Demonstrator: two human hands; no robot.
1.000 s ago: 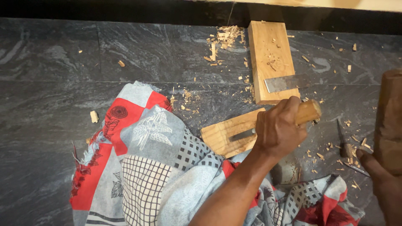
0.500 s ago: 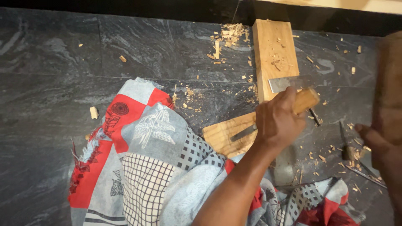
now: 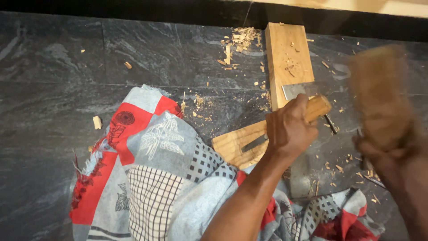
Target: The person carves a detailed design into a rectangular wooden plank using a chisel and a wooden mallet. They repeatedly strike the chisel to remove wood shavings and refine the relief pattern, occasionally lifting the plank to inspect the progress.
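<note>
1. The left hand (image 3: 290, 129) is clenched around the pale wooden handle of a chisel (image 3: 317, 108); the handle end pokes out past the knuckles, and the flat grey metal blade (image 3: 293, 91) shows above the hand, lying against the lower end of a long rectangular light-wood plank (image 3: 287, 58).
2. The right hand (image 3: 383, 156) is closed about the bottom of a brown wooden mallet (image 3: 379, 93), which stands raised at the right edge of the view (heavily blurred, so its shape is only roughly clear).
3. A second, shorter light-wood block (image 3: 236, 145) with a dark slot cut in it lies under the left wrist, partly resting on a patchwork cloth of red, grey-blue and checked squares (image 3: 151, 178).
4. Wood chips (image 3: 238, 38) are heaped just left of the plank's far end, with more scattered over the dark grey marbled stone floor (image 3: 67, 67).
5. A thin dark metal tool (image 3: 331, 124) lies on the floor just beside the chisel handle.
</note>
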